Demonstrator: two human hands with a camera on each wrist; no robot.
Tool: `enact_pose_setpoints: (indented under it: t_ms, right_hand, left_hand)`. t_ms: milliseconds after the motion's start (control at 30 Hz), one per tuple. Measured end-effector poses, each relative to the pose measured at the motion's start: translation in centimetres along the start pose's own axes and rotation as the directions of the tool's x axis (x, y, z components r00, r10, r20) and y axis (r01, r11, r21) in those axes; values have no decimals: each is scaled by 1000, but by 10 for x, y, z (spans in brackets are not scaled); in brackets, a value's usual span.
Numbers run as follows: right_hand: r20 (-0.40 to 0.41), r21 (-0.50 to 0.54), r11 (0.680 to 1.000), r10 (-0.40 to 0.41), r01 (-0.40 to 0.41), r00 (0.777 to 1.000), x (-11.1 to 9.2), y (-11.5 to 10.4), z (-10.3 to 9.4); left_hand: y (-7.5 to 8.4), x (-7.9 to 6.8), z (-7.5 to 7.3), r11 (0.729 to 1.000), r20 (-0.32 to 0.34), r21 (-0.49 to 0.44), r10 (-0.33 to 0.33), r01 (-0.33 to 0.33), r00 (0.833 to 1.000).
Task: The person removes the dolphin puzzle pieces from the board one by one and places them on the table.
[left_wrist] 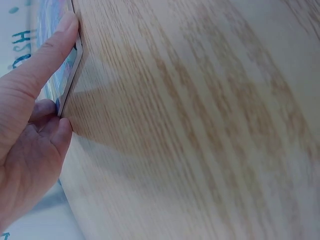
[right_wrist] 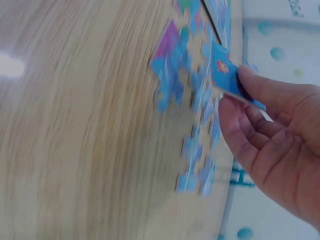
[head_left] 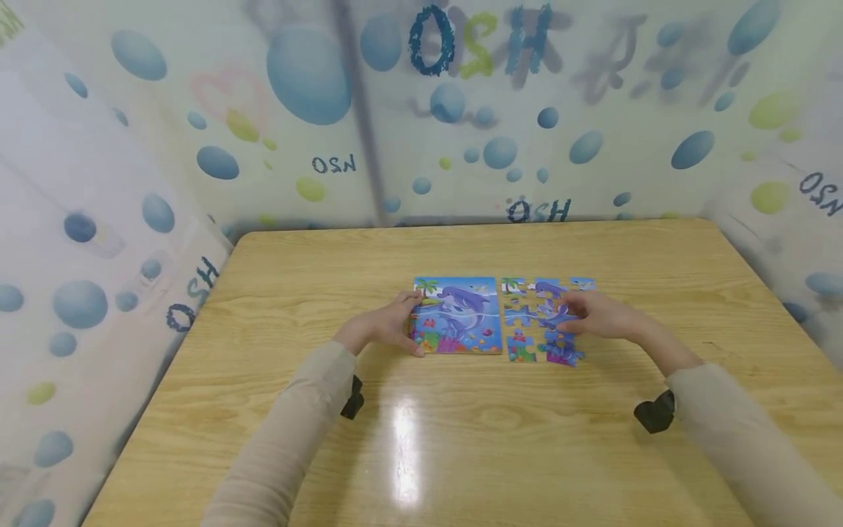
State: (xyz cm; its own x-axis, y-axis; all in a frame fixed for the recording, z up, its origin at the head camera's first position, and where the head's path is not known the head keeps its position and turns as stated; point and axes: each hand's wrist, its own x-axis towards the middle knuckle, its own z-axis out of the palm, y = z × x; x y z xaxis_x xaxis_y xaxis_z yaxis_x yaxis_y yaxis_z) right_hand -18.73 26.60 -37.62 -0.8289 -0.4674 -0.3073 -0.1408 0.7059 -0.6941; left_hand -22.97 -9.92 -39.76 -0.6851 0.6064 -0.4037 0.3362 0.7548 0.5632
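A dolphin picture board (head_left: pixel 464 311) lies flat on the table. My left hand (head_left: pixel 387 326) grips its left side; in the left wrist view the thumb (left_wrist: pixel 55 42) lies along one edge and the fingers curl at a corner. Just right of the board, several jigsaw pieces (head_left: pixel 519 316) with the same dolphin scene are laid out, some joined and some with gaps. Above them my right hand (head_left: pixel 602 316) pinches a blue jigsaw piece (right_wrist: pixel 223 70) between thumb and fingers. That piece is tilted and raised off the table in the right wrist view.
The wood-grain table (head_left: pixel 461 432) reaches to a wall covering (head_left: pixel 421 132) printed with bubbles and letters, which also stands at both sides. A dark device (head_left: pixel 655 412) hangs under the right wrist, and another dark device (head_left: pixel 353 399) under the left.
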Motion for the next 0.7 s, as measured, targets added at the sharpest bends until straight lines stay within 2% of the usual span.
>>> enact_pose_setpoints:
  t_ms: [167,333,533,700]
  right_hand:
    - [-28,9,998,58,-58,998,-18,16,-8]
    - [-15,45,993,108,-108,994,-31,31,-15]
    - [6,74,995,69,-69,998,-42,49,-19]
    - [50,106,987,115,-119,992,-43,54,-19]
  left_hand:
    - [-2,2,1,1000,2,7,-2,2,1000]
    - [-3,3,1,1000,7,5,-6,6,1000]
    - [-3,3,1,1000,4,4,-5,5,1000]
    - [-3,3,0,1000,3,6,-6,6,1000]
